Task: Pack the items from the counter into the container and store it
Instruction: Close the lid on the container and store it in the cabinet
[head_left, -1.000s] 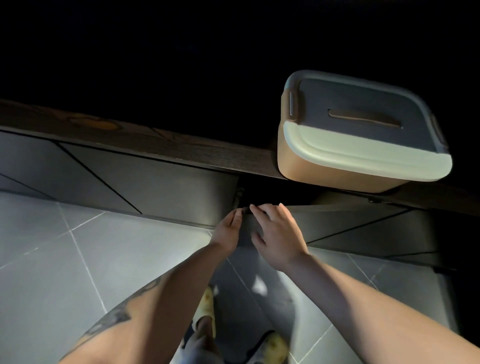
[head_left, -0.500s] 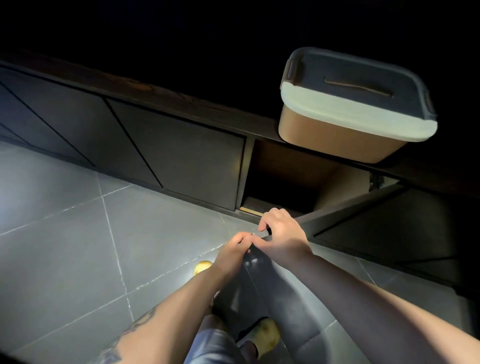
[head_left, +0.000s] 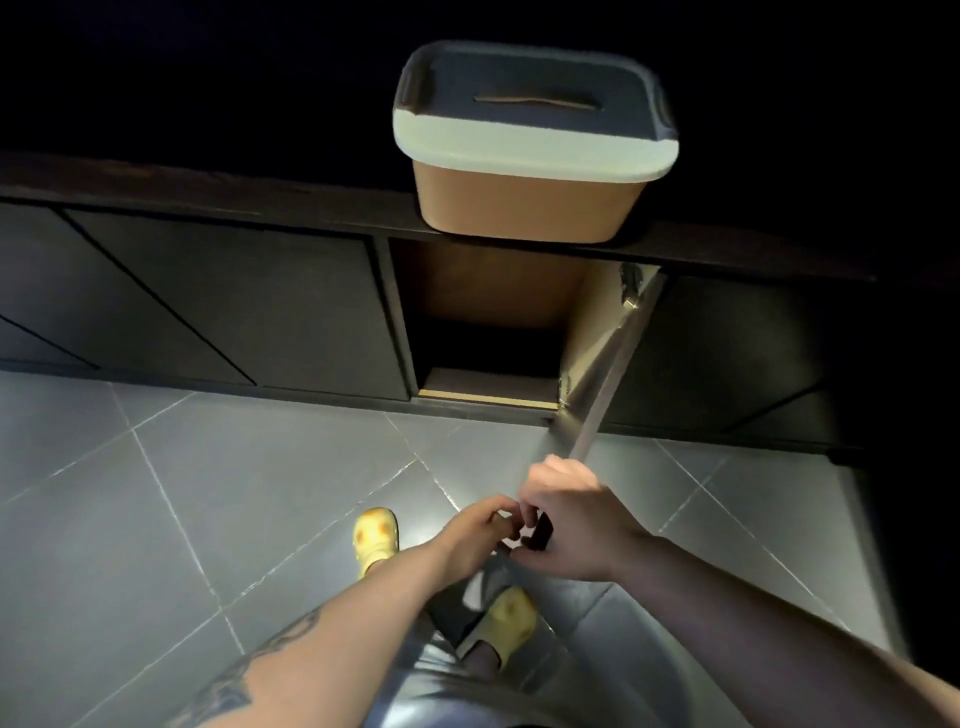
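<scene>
A tan container (head_left: 524, 208) with a pale lid (head_left: 519, 145) closed on it stands on the dark counter edge (head_left: 260, 200), right above an open cabinet compartment (head_left: 483, 317). The cabinet door (head_left: 605, 374) is swung out toward me, seen edge-on. My right hand (head_left: 571, 519) grips the door's free top corner, fingers curled over the edge. My left hand (head_left: 478, 530) is beside it, its fingertips pinching the same corner from the left.
Closed dark cabinet doors (head_left: 234, 312) run along the left and right of the opening. Grey tiled floor (head_left: 208, 493) spreads below. My feet in yellow slippers (head_left: 375, 535) stand just behind the door's edge. The counter top is very dark.
The cabinet door has swung from nearly closed to fully open, pulled toward me by both hands. The compartment inside now shows. The container stayed on the counter.
</scene>
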